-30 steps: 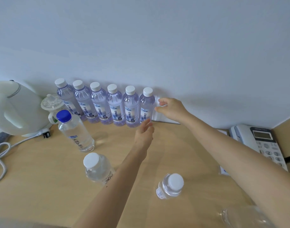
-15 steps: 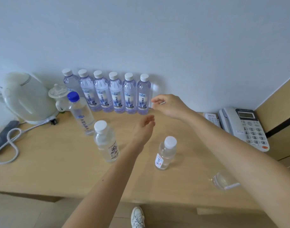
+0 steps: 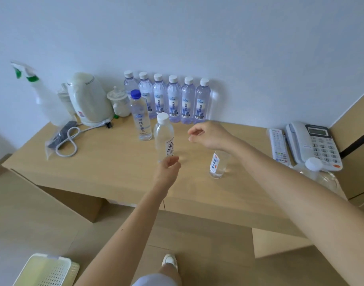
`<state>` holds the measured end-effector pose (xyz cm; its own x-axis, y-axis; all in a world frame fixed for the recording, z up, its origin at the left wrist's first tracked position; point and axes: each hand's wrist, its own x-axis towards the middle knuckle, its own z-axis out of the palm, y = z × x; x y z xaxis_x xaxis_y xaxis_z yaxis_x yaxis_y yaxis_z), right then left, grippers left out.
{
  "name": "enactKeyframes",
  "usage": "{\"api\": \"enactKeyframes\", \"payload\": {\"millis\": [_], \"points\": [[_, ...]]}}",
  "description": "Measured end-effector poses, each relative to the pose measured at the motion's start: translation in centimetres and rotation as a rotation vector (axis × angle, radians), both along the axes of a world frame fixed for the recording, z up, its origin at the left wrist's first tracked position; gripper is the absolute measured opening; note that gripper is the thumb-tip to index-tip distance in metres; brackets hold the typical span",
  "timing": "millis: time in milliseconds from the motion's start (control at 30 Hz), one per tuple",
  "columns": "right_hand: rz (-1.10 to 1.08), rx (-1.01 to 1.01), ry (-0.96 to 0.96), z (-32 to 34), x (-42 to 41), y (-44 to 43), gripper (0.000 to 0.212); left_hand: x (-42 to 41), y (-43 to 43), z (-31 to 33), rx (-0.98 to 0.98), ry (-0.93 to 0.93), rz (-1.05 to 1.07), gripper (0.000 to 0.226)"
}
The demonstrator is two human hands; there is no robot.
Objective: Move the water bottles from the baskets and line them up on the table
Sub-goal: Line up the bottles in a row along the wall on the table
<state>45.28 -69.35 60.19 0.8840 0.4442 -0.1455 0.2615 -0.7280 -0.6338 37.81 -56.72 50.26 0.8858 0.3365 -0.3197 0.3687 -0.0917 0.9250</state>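
Observation:
Several purple-tinted water bottles with white caps [image 3: 174, 100] stand in a row against the wall on the wooden table [image 3: 106, 162]. In front of them stand a blue-capped bottle [image 3: 140, 118] and a clear white-capped bottle [image 3: 164, 137]. A smaller bottle [image 3: 217, 165] stands partly hidden under my right wrist. Another white-capped bottle [image 3: 317, 172] is at the table's right end. My left hand [image 3: 168, 168] hovers just in front of the clear bottle, fingers loosely curled, holding nothing. My right hand [image 3: 207, 135] hangs over the table, fingers loosely curled and empty.
A white kettle [image 3: 88, 100] with its cord, a spray bottle [image 3: 42, 96] and a small lidded cup [image 3: 119, 102] stand at the back left. A remote [image 3: 279, 146] and telephone [image 3: 313, 143] lie at the right. A pale yellow basket [image 3: 47, 270] sits on the floor at bottom left.
Both hands have pulled back from the row of bottles toward me. The view has drawn away from the table, so its front edge, the floor and the basket now show.

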Motion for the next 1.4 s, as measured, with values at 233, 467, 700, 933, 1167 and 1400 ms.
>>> {"api": "enactKeyframes", "payload": {"millis": [233,467,700,933,1167,1400], "points": [[-0.049,0.011,-0.005,0.3,-0.2,1.1,0.027,-0.2,1.8,-0.3,0.040,-0.016,-0.133,0.024],[-0.069,0.030,0.038,-0.9,-2.0,0.6,0.024,-0.9,0.9,-0.1,0.047,0.007,-0.237,0.025],[-0.096,0.084,0.108,-3.6,-4.0,0.3,0.023,-2.6,1.4,-1.0,0.125,0.076,-0.151,0.015],[-0.070,0.044,0.196,-5.3,-5.1,0.9,0.034,-3.5,2.7,0.0,0.223,0.085,-0.112,0.038],[-0.116,0.022,0.214,-5.8,-4.7,-0.4,0.040,-3.1,2.3,0.1,0.266,0.092,-0.090,0.043],[-0.252,0.004,0.254,-8.3,-6.5,-3.2,0.040,-2.3,-2.0,-0.4,0.217,0.093,-0.289,0.037]]}}
